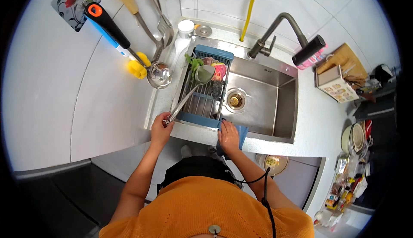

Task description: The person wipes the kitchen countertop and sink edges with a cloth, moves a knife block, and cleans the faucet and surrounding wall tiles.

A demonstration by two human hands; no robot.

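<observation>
My left hand (161, 128) is closed around the handle end of a long metal ladle (184, 102). The ladle slants up and to the right, its round bowl above the drying rack (200, 119) that spans the left part of the sink. Green leaves, a pink-and-yellow item (220, 71) and a dark scouring pad (215, 90) lie in the rack around the bowl. At the sink's front edge, my right hand (228, 137) grips a blue cloth (242, 135) that hangs over the counter edge. Its fingertips are partly hidden against the cloth.
A steel sink (258, 89) with a drain lies right of the rack, under a dark faucet (277, 33). Utensils, including another ladle (159, 74), hang on the left wall. A knife block (337, 83) stands right; a bowl (275, 164) sits below the counter.
</observation>
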